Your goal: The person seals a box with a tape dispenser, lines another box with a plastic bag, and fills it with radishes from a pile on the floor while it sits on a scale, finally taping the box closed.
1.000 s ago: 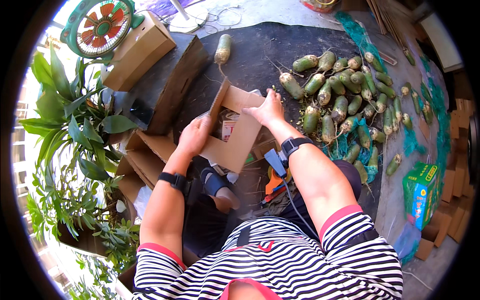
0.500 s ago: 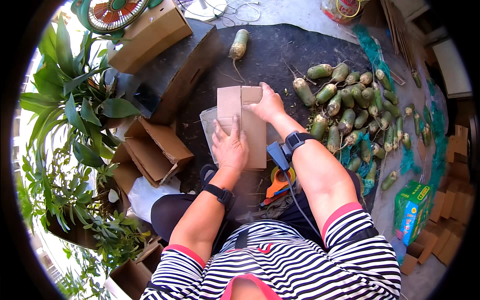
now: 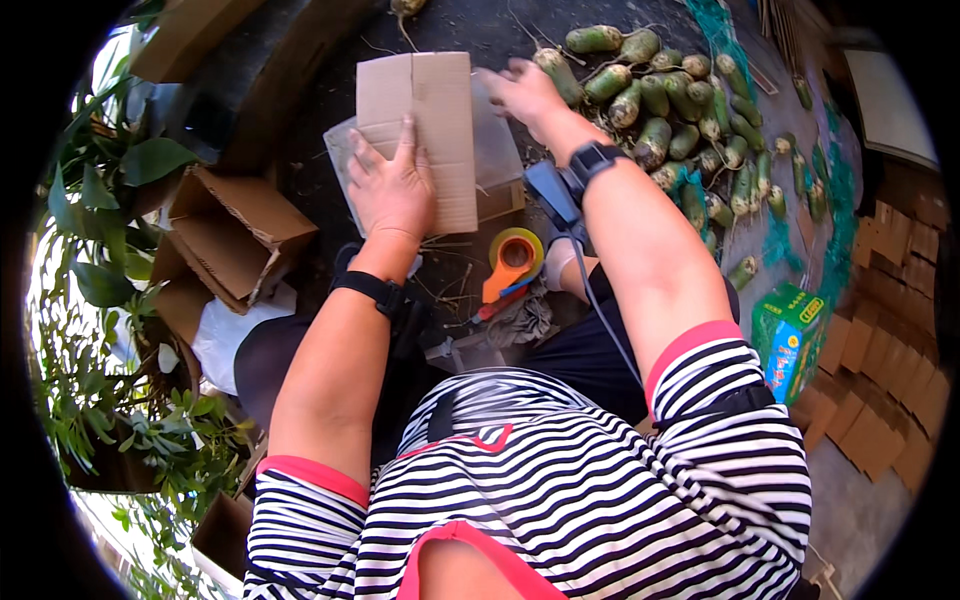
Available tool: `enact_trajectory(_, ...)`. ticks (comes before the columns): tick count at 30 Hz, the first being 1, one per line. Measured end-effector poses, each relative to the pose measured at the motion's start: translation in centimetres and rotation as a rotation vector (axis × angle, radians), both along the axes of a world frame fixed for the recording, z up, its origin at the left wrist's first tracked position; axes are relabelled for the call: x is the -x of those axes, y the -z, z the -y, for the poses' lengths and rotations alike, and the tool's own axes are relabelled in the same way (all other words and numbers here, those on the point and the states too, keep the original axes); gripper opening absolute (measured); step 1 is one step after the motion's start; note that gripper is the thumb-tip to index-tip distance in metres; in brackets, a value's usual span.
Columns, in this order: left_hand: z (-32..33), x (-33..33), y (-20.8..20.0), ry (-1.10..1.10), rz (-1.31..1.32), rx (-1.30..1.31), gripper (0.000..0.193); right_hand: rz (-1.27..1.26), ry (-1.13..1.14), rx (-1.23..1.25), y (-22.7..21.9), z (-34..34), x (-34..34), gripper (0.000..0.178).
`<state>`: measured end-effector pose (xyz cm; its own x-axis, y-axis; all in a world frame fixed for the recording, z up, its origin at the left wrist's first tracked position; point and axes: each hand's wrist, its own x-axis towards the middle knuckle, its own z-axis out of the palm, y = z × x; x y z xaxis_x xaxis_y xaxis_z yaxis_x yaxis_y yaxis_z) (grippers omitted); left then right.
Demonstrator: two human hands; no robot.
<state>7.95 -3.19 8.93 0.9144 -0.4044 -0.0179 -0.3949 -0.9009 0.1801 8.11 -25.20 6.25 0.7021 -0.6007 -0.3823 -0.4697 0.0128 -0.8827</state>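
A cardboard box [image 3: 440,150] with its top flaps folded closed lies in front of me, on a greyish flat board or sheet [image 3: 497,150]. Spread across its left side is my left hand [image 3: 392,190], open and pressing on the cardboard. My right hand [image 3: 528,95] hovers just off the box's right edge, fingers apart and slightly blurred, with nothing visible in them. Between my knees sits an orange tape dispenser [image 3: 503,283] with a roll of yellowish tape, beside a crumpled grey cloth [image 3: 520,320].
Many green radishes [image 3: 655,140] with roots are heaped to the right, with teal netting [image 3: 775,245] among them. An open cardboard box [image 3: 235,240] stands at left, near leafy plants [image 3: 110,400]. A green package [image 3: 790,335] and flattened cardboard [image 3: 880,390] lie at right.
My right hand has let go of the box's far right corner and moved off to its right. My left hand stays on the box. The view has shifted, bringing the tape dispenser into fuller sight.
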Motion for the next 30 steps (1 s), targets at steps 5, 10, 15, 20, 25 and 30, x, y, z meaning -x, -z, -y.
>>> enact_trajectory(5,0.3,0.2,-0.3,0.009,0.018,-0.019,0.047,-0.595,-0.897,0.603,5.4,-0.9,14.6,0.028)
enact_trajectory(10,0.2,0.3,0.1,0.030,0.065,0.003,0.047,-0.393,-1.489,1.066,11.1,-7.5,23.1,0.022)
enact_trajectory(15,-0.2,0.3,0.3,0.051,0.130,-0.014,0.047,-0.356,-1.606,1.198,13.7,-9.3,24.4,0.021)
enact_trajectory(20,-0.3,0.4,0.0,0.077,0.118,0.069,0.045,-0.667,-1.296,0.469,5.9,-6.3,16.6,0.042)
enact_trajectory(25,-0.2,0.4,0.1,0.130,0.129,0.097,0.044,-0.667,-0.834,0.211,-3.3,4.9,12.5,0.054)
enact_trajectory(30,-0.7,0.5,0.7,0.160,0.172,0.209,0.041,-0.360,-0.409,0.270,-12.4,8.9,7.6,0.060)
